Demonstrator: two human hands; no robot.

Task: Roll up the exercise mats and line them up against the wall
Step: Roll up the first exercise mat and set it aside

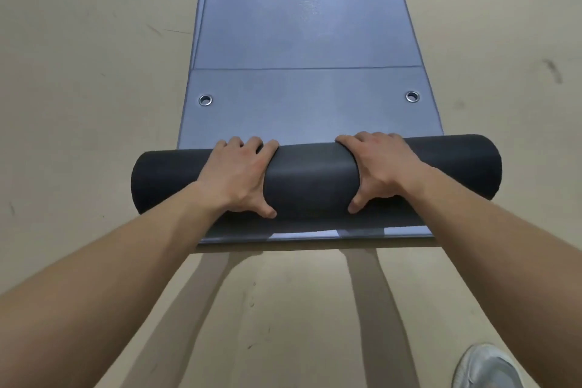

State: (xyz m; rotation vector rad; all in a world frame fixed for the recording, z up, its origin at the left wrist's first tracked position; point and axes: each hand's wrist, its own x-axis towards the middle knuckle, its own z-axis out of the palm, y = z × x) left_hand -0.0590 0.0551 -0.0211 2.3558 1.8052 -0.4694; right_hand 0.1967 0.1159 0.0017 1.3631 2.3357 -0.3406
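Now, rolling step: my left hand (234,175) and right hand (382,167) wrap their fingers (267,149) round the dark rolled mat (311,179), lying across the flat blue mat (302,25) on the floor (78,72); next, I judge, push forward evenly.

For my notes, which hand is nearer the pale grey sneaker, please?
Right: the right hand grips the dark rolled foam mat beyond the sneaker; the left hand, farther left.
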